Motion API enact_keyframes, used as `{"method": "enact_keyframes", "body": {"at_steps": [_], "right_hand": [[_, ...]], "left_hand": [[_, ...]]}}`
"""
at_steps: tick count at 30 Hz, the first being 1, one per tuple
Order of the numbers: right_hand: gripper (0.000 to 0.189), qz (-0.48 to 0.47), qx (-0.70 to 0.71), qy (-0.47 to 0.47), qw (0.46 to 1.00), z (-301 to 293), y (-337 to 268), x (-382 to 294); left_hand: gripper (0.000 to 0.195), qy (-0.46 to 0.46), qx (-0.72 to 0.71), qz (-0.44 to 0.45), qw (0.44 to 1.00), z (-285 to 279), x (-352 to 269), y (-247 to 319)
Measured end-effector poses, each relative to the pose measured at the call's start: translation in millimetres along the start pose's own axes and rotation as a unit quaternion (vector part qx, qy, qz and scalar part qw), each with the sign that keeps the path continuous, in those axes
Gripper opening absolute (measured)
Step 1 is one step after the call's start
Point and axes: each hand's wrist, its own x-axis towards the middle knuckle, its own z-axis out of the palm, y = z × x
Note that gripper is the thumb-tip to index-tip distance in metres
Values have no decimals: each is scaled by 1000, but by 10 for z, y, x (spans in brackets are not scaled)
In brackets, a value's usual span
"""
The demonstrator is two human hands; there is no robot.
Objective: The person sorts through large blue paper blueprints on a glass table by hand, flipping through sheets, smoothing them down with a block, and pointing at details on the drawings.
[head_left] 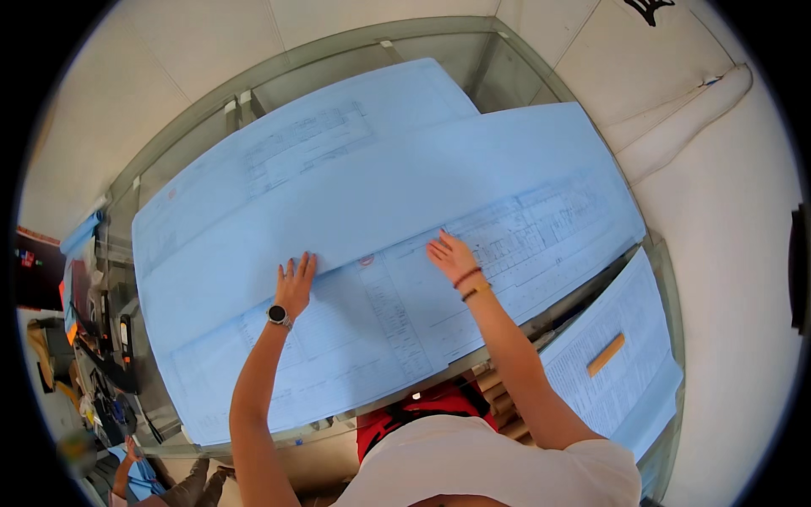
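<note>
Large blue-tinted sheets with architectural plan drawings [538, 222] are spread over a glass-topped table. Across their middle runs a blank band of paper [393, 190], its lower edge lying over printed text and plans. Whether that band is a folded flap or a separate sheet, I cannot tell. My left hand [296, 284], below which a wristwatch [277, 314] sits, rests flat with fingers spread at this edge. Farther right along the same edge is my right hand [451, 255], fingers slightly apart and fingertips by the paper. Two bracelets [472, 285] circle that wrist. Neither hand grips anything.
A wooden strip [606, 355] lies on printed sheets [570, 374] at the lower right. The table's metal frame [209, 95] meets pale walls. Cluttered tools [114, 405] stand left. At lower left another person's hand [132, 449] shows. Rolls [497, 396] sit under the front edge.
</note>
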Motion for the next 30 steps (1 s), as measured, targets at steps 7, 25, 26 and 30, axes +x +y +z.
{"method": "enact_keyframes", "body": {"at_steps": [7,25,26,30], "right_hand": [[47,-38,-106,131,985,952,124,88],[38,-182,-247,-274,911,3583,-855,1251],[41,-174,-290,-281,898,3560,-684,1070],[41,-45,-270,-564,779,3090,123,-804]], "left_hand": [[41,83,-77,-83,990,-93,-193,-348],[63,282,-97,-351,888,-561,-1273,-1297],[65,235,-100,-395,882,-381,-1660,-1323],[73,102,-111,-588,795,614,-3428,-1312]]}}
